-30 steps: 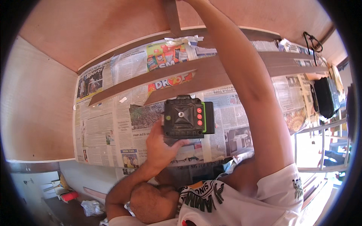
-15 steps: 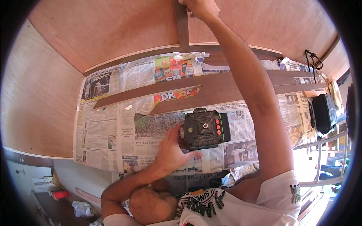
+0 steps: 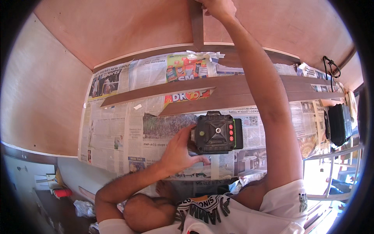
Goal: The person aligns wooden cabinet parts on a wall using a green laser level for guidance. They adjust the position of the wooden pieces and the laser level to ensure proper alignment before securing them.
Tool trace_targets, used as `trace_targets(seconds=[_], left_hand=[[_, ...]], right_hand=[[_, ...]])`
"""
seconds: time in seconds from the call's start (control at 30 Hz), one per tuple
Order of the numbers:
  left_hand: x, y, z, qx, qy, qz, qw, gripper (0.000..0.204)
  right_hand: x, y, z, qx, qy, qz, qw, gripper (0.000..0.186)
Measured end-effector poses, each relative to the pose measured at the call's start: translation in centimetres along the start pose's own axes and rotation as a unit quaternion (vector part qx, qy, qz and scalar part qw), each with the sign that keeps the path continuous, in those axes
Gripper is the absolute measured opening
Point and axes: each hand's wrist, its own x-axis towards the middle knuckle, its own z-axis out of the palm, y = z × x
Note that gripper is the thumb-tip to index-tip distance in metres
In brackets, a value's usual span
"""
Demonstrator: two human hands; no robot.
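From here I best steady the laser level [image 3: 217, 133] near frame centre lightly, left hand [image 3: 177, 154] curved wide at its left side; whether the right hand [image 3: 221, 8], top centre, grips anything, I cannot tell.

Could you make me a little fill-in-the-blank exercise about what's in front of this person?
1. In the picture, the right hand is near the ____ edge.
2. The black device has ____ round red buttons on its top.
3. The long strips lying across the newspaper are ____ in colour.
4. In the picture, the device is to the ____ of the left hand.

Missing words: top; three; brown; right.
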Motion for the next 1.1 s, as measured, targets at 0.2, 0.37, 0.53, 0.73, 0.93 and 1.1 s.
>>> trace_targets(seconds=[0.2,0.37,0.53,0.73,0.93,1.1], left_hand=[[0.2,-2.3,-1.2,-0.064,-0.052,0.021,0.996,0.102],[1.4,-4.1,-1.2,0.009,-0.082,0.093,0.992,0.102],[2.4,-4.4,-1.6,0.023,-0.128,0.109,0.986,0.098],[2.8,-4.1,-1.3,0.023,-0.121,0.102,0.987,0.098],[3.1,-3.6,-1.5,0.040,-0.133,0.105,0.985,0.104],[2.9,-3.6,-1.4,0.043,-0.132,0.103,0.985,0.103]], right_hand=[[0.3,1.2,0.0,-0.002,0.021,-0.047,0.999,0.026],[0.4,0.9,1.7,0.029,-0.002,-0.050,0.998,0.025],[0.5,1.3,2.5,0.059,0.011,-0.050,0.997,0.026],[0.4,0.8,1.7,0.007,0.012,-0.043,0.999,0.026],[0.3,0.9,1.3,0.015,0.009,-0.044,0.999,0.028],[0.3,1.1,1.5,0.007,0.011,-0.044,0.999,0.028]])
